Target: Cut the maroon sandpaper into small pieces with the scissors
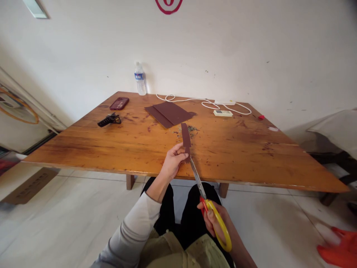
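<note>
My left hand (pixel 173 160) is closed on a narrow dark-red strip of what looks like sandpaper or card (pixel 186 134), pinched near its lower end between thumb and fingers. The strip stands up above the table's near edge. In my right hand (pixel 213 219) is a pair of scissors (pixel 198 180) with one yellow and one red handle loop. The blade tips reach the strip's lower end, close beside my left thumb. Beyond the strip, small dark and greenish scraps (pixel 192 129) lie in a loose pile. Two larger dark-red sheets (pixel 174 112) overlap behind them.
On the wooden table (pixel 111 149) are a phone (pixel 119 103), a black bunch that looks like keys (pixel 109 119), and a water bottle (pixel 140 80) by the wall. A white cable (pixel 189 99), a pale remote control (pixel 222 113) and a small red piece (pixel 261 117) lie at the back right.
</note>
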Demonstrator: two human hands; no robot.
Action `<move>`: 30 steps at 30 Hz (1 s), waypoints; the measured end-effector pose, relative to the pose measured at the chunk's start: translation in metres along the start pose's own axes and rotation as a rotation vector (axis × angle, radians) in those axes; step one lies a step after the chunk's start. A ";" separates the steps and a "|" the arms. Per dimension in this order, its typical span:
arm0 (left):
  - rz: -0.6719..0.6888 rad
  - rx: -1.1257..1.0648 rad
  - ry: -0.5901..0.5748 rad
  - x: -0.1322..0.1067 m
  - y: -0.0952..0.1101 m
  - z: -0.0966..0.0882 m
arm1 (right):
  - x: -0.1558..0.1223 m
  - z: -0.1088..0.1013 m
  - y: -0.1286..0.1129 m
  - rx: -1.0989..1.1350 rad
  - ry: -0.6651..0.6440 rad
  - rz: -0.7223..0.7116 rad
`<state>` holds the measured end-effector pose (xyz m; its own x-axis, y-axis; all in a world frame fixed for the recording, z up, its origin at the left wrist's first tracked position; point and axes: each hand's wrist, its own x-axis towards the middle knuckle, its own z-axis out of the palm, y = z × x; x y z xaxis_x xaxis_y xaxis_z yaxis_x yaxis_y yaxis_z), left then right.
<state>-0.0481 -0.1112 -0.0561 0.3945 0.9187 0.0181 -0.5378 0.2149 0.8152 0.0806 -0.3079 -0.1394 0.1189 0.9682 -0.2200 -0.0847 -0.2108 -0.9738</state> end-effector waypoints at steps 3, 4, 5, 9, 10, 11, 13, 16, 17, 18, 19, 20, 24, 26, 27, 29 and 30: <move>0.009 0.002 -0.011 0.000 0.000 0.000 | 0.000 -0.002 0.000 0.018 0.010 0.027; 0.009 0.002 -0.014 0.000 0.000 0.000 | 0.000 -0.003 -0.001 0.020 0.013 0.038; 0.007 0.000 -0.016 0.000 0.000 0.001 | 0.000 -0.003 -0.002 0.019 0.018 0.047; -0.007 -0.001 -0.013 -0.001 0.002 0.001 | 0.002 -0.004 -0.010 0.007 0.010 0.042; -0.009 -0.001 -0.010 -0.001 0.002 0.002 | 0.002 -0.004 -0.012 0.001 -0.001 0.041; -0.012 0.000 -0.006 -0.001 0.003 0.001 | 0.002 -0.005 -0.014 -0.004 -0.010 0.041; -0.018 -0.001 -0.002 -0.001 0.003 0.001 | 0.003 -0.008 -0.017 -0.012 -0.028 0.046; -0.025 -0.004 0.001 -0.002 0.004 0.001 | 0.002 -0.012 -0.020 -0.034 -0.063 0.052; -0.026 -0.006 0.000 -0.002 0.004 0.002 | 0.002 -0.013 -0.021 -0.043 -0.068 0.052; -0.027 -0.008 -0.001 -0.002 0.004 0.002 | 0.002 -0.014 -0.022 -0.050 -0.070 0.054; -0.027 -0.009 -0.001 -0.002 0.004 0.002 | 0.002 -0.015 -0.022 -0.055 -0.067 0.055; -0.026 -0.011 0.000 -0.002 0.004 0.002 | 0.002 -0.015 -0.023 -0.060 -0.066 0.057; -0.019 -0.008 0.019 -0.001 0.001 0.001 | 0.004 -0.018 -0.023 -0.082 -0.075 0.043; -0.016 -0.001 0.028 0.000 -0.001 0.000 | 0.005 -0.020 -0.022 -0.095 -0.085 0.030; -0.013 0.005 0.032 0.000 -0.001 -0.001 | 0.005 -0.022 -0.021 -0.101 -0.092 0.023; -0.007 0.016 0.041 0.000 -0.002 -0.002 | 0.006 -0.025 -0.019 -0.111 -0.099 0.011; -0.005 0.022 0.045 0.001 -0.002 -0.002 | 0.006 -0.027 -0.018 -0.114 -0.099 0.008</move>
<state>-0.0481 -0.1104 -0.0592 0.3629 0.9318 -0.0112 -0.5195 0.2123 0.8277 0.1091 -0.3018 -0.1244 0.0199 0.9738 -0.2265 0.0288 -0.2270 -0.9735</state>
